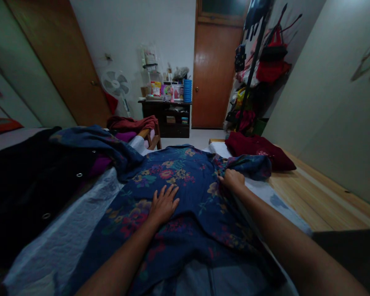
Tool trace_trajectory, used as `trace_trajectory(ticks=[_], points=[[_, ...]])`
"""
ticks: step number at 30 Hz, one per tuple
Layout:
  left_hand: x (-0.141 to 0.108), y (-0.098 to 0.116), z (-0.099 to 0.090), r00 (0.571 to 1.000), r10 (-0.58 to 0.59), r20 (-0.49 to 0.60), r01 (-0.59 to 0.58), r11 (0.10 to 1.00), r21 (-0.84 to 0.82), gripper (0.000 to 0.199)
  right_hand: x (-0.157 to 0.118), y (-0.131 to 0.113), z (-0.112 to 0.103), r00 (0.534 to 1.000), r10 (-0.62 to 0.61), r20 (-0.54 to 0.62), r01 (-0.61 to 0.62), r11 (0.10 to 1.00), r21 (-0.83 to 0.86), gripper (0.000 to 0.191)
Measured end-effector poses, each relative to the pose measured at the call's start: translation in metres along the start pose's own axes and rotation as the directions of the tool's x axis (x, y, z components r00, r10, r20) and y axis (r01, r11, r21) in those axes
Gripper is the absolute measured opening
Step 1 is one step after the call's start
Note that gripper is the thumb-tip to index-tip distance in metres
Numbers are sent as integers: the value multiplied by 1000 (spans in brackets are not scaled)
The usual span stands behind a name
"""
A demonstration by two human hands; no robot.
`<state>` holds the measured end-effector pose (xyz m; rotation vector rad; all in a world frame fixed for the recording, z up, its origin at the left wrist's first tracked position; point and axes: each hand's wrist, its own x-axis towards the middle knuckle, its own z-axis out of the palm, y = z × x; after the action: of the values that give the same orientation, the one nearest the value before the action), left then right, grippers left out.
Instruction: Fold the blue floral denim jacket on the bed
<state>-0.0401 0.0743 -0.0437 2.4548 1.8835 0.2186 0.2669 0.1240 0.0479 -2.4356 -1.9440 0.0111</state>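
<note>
A dark blue floral shirt (185,197) lies spread out on the bed, its collar at the far end and its sleeves stretched to both sides. My left hand (165,203) rests flat on the middle of the shirt with the fingers spread. Over at the shirt's right side, my right hand (232,180) is closed on the cloth near the base of the right sleeve. That sleeve reaches toward a dark red pillow. The left sleeve lies over black cloth (27,176) with metal eyelets.
Pale bedding (77,226) shows beside the shirt. The dark red pillow (259,150) lies at right, by a light wooden surface (314,193). Farther back are a white fan (115,84), a dark cabinet (165,119) and a brown door (214,74). Bags (273,53) hang at right.
</note>
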Motion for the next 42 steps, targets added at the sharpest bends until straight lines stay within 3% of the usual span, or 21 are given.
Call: trace_trajectory(ticks=[4, 11, 17, 21, 24, 27, 30, 33, 36, 42], points=[[0, -1, 1, 1000, -3, -3, 3, 1000, 2, 53, 10, 3, 0, 998, 53, 19, -54, 995, 79, 31], [0, 1, -2, 1000, 2, 8, -2, 1000, 9, 54, 20, 16, -3, 994, 112, -5, -111, 985, 133, 37], [-2, 1, -4, 1000, 2, 7, -2, 1000, -6, 53, 5, 24, 5, 994, 102, -51, -102, 995, -11, 34], [8, 3, -18, 997, -33, 75, 39, 997, -71, 51, 2, 23, 7, 989, 80, -127, -85, 996, -37, 32], [29, 18, -32, 996, -31, 79, 37, 996, -77, 38, 7, 17, 5, 982, 99, -160, -101, 995, -10, 30], [60, 47, -36, 995, 99, 20, -97, 990, -103, 38, 15, 12, 6, 981, 121, -150, -118, 993, 27, 43], [90, 79, -26, 972, 227, 64, -215, 965, -152, 50, 23, 10, 10, 986, 96, -139, -96, 995, 8, 46], [108, 101, -10, 953, 264, 145, -233, 951, -201, 57, 29, 11, 14, 991, 37, -130, -42, 998, -36, 36], [112, 108, 2, 947, 255, 198, -215, 955, -203, 66, 35, 16, 15, 994, 3, -107, -10, 998, -57, 31], [102, 100, 8, 946, 277, 171, -241, 949, -204, 82, 36, 27, 7, 998, 3, -70, -8, 997, -76, 32]])
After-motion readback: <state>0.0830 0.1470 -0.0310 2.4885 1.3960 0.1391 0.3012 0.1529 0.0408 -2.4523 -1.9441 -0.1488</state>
